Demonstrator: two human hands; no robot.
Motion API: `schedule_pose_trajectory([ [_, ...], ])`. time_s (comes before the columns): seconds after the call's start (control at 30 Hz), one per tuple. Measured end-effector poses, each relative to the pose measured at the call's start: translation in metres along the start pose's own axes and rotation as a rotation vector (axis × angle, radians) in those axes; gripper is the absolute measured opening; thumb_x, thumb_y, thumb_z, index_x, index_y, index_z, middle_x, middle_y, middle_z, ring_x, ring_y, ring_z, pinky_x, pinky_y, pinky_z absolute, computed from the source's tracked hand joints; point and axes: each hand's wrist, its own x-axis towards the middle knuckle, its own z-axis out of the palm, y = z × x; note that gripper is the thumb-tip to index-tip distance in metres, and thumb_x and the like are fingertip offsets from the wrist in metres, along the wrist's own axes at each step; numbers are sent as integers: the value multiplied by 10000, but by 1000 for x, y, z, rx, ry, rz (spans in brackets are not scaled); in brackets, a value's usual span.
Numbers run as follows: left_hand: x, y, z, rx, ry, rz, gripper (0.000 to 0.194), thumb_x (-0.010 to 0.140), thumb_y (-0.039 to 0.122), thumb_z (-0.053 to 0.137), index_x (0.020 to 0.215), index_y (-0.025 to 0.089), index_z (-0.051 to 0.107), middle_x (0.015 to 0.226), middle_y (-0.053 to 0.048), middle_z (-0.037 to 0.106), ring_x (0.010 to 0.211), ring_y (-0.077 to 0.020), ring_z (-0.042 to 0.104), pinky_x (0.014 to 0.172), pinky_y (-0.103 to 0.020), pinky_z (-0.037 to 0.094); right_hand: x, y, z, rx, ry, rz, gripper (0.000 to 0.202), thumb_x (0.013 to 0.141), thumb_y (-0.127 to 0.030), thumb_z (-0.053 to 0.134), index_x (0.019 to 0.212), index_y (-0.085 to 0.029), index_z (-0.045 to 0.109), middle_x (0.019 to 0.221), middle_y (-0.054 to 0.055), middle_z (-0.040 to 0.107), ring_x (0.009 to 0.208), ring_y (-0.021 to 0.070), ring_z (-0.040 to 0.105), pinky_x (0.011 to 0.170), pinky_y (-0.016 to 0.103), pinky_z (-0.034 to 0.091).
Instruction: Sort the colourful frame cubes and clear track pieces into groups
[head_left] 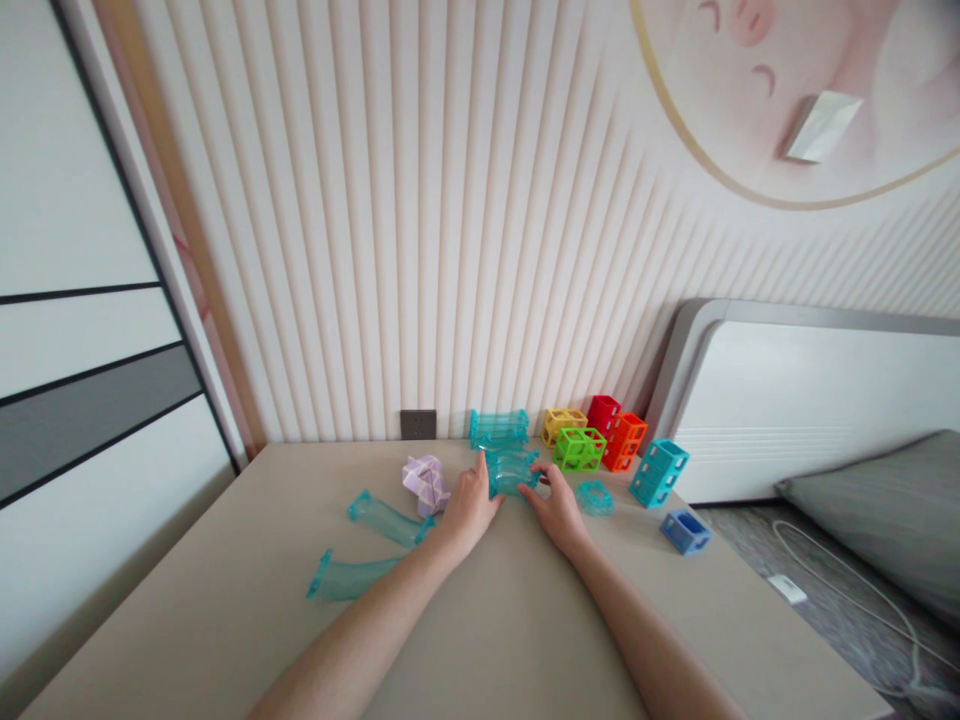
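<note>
Both hands are at a curved, see-through teal track piece (513,472) near the back middle of the table. My left hand (474,500) grips its left end, and my right hand (556,503) has its fingers closed on the right end. Just behind, against the wall, stands another teal piece (499,428). Left of my left hand lie a lilac folded object (425,484) and a teal track piece (386,520); a further teal piece (349,579) is partly hidden by my left forearm. A small teal ring-like piece (595,498) lies right of my right hand.
Open-framed blocks stand at the right back: yellow (562,426), green (580,450), red (602,414), orange (625,443), teal (659,473) and blue (685,532). The ribbed wall (375,220) borders the table (225,580); a headboard (817,400) is at right.
</note>
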Motion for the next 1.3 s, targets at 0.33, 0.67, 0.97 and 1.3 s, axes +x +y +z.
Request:
schedule_pose_trajectory([
  [0.33, -4, 2, 0, 50, -2, 8, 804, 872, 282, 645, 1519, 57, 222, 1127, -198, 681, 1116, -290, 636, 919, -332, 475, -3, -3, -3, -9, -24, 57, 469, 798, -425, 629, 1208, -209, 555, 1089, 96, 690, 955, 254, 668, 875, 425, 546],
  [0.67, -4, 2, 3, 119, 10, 22, 846, 869, 322, 655, 1524, 43, 199, 1125, -201, 682, 1065, -283, 654, 870, -315, 492, -5, 5, -6, -15, -92, 134, 802, 726, -399, 713, 1436, -208, 394, 1149, 102, 662, 1073, 272, 641, 956, 443, 506],
  [0.97, -10, 3, -6, 146, -8, 33, 813, 867, 271, 614, 1522, 19, 205, 1111, -206, 683, 1069, -291, 641, 870, -321, 488, -7, 1, -10, -73, -163, 139, 694, 743, -353, 690, 1391, -222, 478, 1047, 73, 690, 1019, 263, 661, 935, 417, 507],
  [1.3, -13, 2, -14, 120, -57, 1, 818, 879, 292, 618, 1530, 57, 182, 1164, -209, 667, 1094, -284, 644, 891, -314, 474, -7, -3, -9, -113, -163, 99, 585, 725, -359, 693, 1272, -193, 564, 1052, 99, 710, 924, 261, 673, 863, 395, 526],
])
